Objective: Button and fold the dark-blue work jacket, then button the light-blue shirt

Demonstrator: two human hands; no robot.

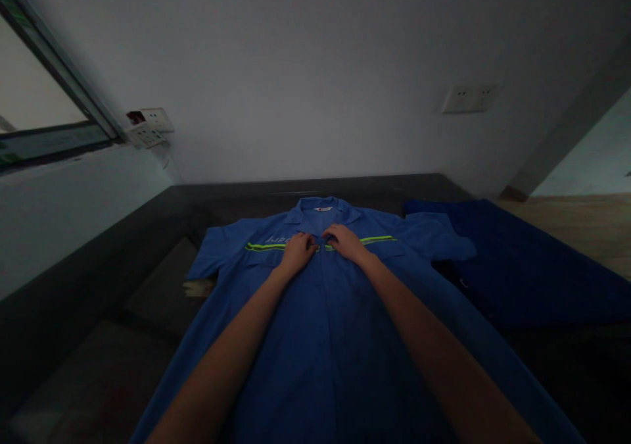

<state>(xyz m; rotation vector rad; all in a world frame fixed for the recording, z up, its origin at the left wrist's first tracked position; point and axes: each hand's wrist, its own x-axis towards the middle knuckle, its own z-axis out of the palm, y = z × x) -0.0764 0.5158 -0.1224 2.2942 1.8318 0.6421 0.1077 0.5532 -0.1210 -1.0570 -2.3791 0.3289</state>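
Observation:
A blue short-sleeved work shirt (pixel 296 339) lies spread out face up, its collar toward the wall. Yellow-green stripes cross its chest, with pale lettering above the stripe on the left. My left hand (pixel 299 252) is closed on the front edge just below the collar opening, fingertips pinching the cloth. Close beside it, my right hand (pixel 345 241) pinches the other side of the same front opening. The fingertips of both hands nearly meet at the shirt's centre line. Any button between them is too small and dark to make out.
A dark blue folded cloth (pixel 532 266) lies to the right, partly under the sleeve. A pale object (pixel 198 289) pokes out beneath the left sleeve. The dark surface (pixel 162 279) meets a wall with sockets (pixel 470 98). A window (pixel 44 82) is at the left.

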